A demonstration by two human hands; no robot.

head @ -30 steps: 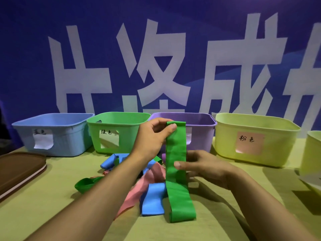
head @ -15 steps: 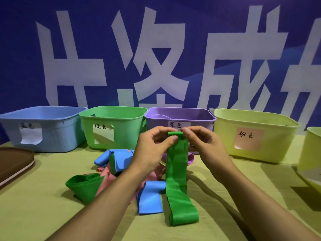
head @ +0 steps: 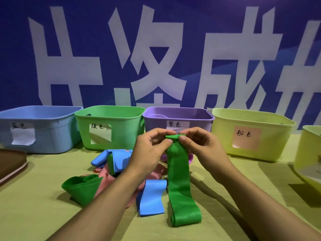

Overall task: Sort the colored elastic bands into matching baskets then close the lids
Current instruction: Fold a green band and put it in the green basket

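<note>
Bands on a yellow-green bench [head: 43, 214], blue wall [head: 191, 49] behind.
Both hands, left hand [head: 149, 153] and right hand [head: 203, 148], still pinch the green band [head: 180, 180] top, now lower.

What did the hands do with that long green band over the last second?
The right hand left the middle of the green band and rose to pinch its top edge beside the left hand, which kept its pinch. The band's lower end still rests on the table.
</note>
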